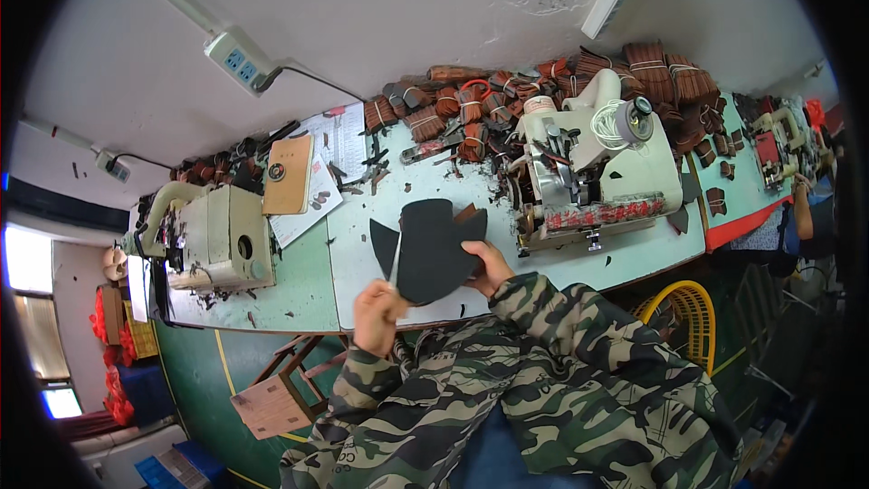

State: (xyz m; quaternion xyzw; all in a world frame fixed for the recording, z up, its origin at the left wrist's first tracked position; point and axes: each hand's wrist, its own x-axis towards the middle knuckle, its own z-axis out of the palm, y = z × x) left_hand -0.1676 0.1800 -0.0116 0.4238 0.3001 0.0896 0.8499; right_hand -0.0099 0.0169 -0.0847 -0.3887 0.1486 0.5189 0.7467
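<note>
A dark flat piece (425,254), rounded at its near end and with pointed flaps at both sides, is held just over the near edge of the table. My right hand (487,268) grips its right side, thumb on top and fingers underneath. By the left edge my left hand (377,315) is closed, slightly blurred, around a thin pale blade-like tool (396,259). That tool points away from me along the dark piece; whether it is a knife or scissors I cannot tell. A small brown bit (464,213) shows behind the right flap.
A sewing machine (597,172) with a white thread spool stands to the right, another machine (222,235) to the left. Bundled brown strips (471,104) line the wall. Papers and a brown notebook (288,174) lie at left. A yellow basket (692,317) and wooden stool (272,403) stand below.
</note>
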